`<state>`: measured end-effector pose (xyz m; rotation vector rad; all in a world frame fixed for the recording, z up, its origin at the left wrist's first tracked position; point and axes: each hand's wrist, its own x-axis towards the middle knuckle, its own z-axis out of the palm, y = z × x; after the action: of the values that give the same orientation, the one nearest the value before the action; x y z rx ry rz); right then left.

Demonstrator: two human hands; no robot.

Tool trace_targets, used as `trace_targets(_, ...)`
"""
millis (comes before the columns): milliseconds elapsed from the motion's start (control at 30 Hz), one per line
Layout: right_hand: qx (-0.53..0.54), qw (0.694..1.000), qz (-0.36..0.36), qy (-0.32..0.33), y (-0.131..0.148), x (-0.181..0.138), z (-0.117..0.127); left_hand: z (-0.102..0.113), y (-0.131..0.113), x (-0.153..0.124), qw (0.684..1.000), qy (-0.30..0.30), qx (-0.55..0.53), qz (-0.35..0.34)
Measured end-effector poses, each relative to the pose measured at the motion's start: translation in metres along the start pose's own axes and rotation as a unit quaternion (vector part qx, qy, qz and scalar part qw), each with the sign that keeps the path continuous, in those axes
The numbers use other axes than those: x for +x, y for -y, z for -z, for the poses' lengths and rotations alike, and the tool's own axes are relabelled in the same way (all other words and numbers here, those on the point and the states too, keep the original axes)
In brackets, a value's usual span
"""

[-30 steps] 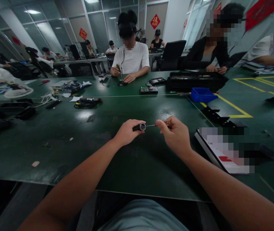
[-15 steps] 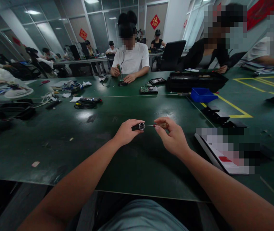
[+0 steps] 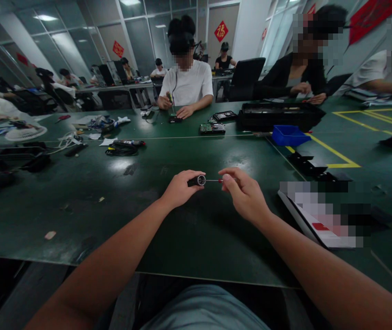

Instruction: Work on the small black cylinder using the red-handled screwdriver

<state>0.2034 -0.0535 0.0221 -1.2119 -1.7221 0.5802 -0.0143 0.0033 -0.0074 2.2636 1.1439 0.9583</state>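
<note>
My left hand (image 3: 181, 189) is closed around a black cylindrical part (image 3: 194, 181) whose round, silver-rimmed end faces me. Between thumb and fingers, my right hand (image 3: 245, 190) grips a screwdriver (image 3: 220, 180) with a red collar and a thin metal shaft. The shaft lies level and its tip meets the side of the cylinder's rimmed end; whether it sits in a screw is too small to tell. Most of the screwdriver's handle is hidden behind my right fingers. Both hands are held over the green table (image 3: 196, 247), near its middle.
A white booklet (image 3: 306, 220) lies right of my right forearm. Beyond it are black bracket-like pieces (image 3: 307, 166), a blue bin (image 3: 290, 135) and a long black case (image 3: 280, 117). Opened hard drives (image 3: 212, 129) and a coiled cable (image 3: 123, 148) lie farther back. Across the table, a co-worker (image 3: 187, 87) handles a small device.
My right thumb and fingers have shifted around the screwdriver handle, covering more of it. My left hand and the cylinder stay nearly still. At right, another person's hand has risen into view.
</note>
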Motion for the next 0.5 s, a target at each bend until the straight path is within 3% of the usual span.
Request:
trace_targets(100,0.029,0.999,-0.018,-0.019,-0.003,0.0,-0.002,0.0,-0.001,0.001,1.0,0.002,-0.003,-0.005)
trace_targets(300,0.183,0.976,-0.071,-0.089,-0.013,0.005,-0.011,0.001,-0.003,0.001,1.0,-0.013,-0.012,-0.003)
trace_targets(500,0.35,0.917,-0.149,-0.12,-0.019,0.011,-0.014,0.005,-0.003,0.004,0.998,-0.026,-0.02,-0.049)
